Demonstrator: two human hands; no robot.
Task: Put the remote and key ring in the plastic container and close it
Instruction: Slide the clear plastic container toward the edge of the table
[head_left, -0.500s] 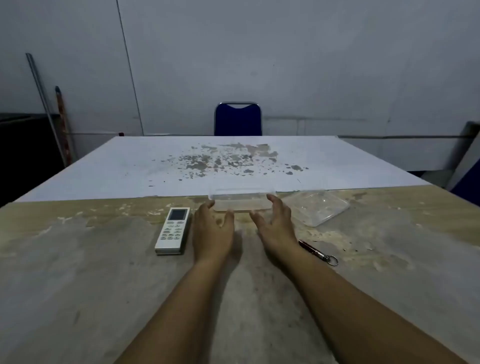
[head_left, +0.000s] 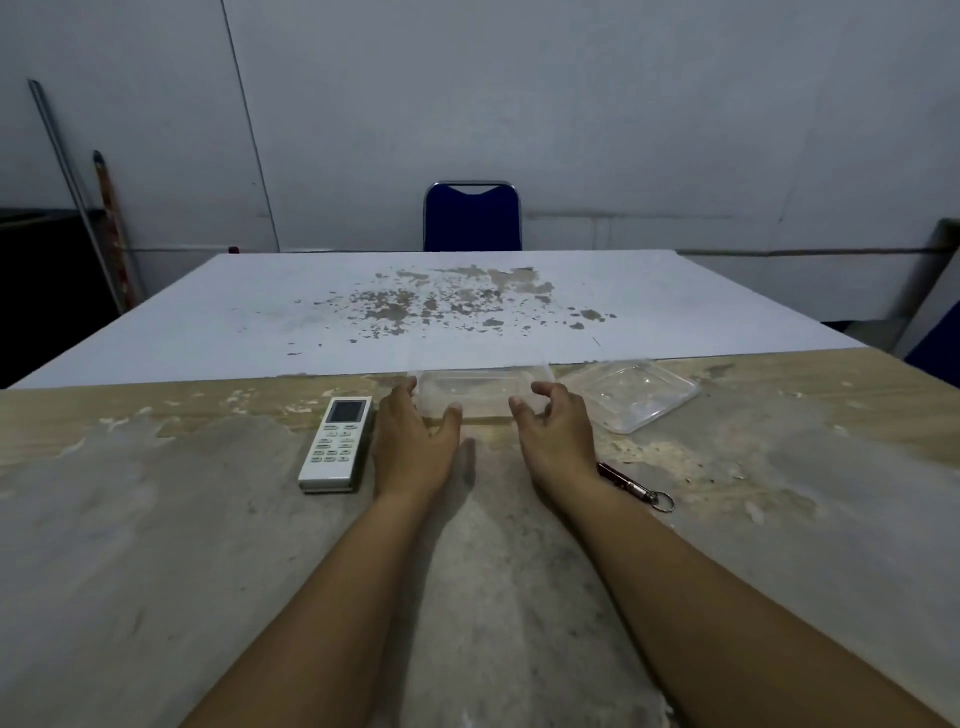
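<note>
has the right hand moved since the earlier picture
Yes, slightly. The right hand has crept forward, away from the key ring lying still behind it, and its fingers now curl closer to the plastic container.

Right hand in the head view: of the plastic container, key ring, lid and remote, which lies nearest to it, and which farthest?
From the right hand:
1. Plastic container, at its fingertips, just ahead.
2. Key ring, on the table beside the wrist, to its right.
3. Lid, farther right and ahead.
4. Remote, beyond the left hand.
</note>
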